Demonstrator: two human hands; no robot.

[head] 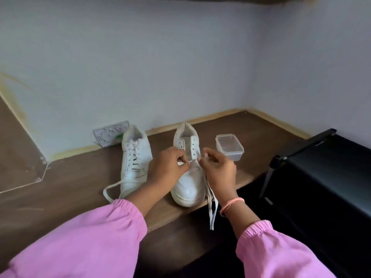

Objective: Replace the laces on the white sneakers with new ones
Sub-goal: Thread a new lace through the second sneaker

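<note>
Two white sneakers stand toes toward me on a dark wooden surface (80,177). The left sneaker (135,165) is laced, with a loose lace end looping off its toe. The right sneaker (188,177) has mostly bare eyelets. My left hand (170,167) pinches a white lace at the lower eyelets of the right sneaker. My right hand (218,167) pinches the same lace (212,207) just to the right, and its long ends hang down past the surface's front edge.
A small clear plastic container (229,146) sits right of the right sneaker. A patterned flat packet (108,135) leans against the wall behind the left sneaker. A black rack (321,177) stands at the right. The white wall closes the back.
</note>
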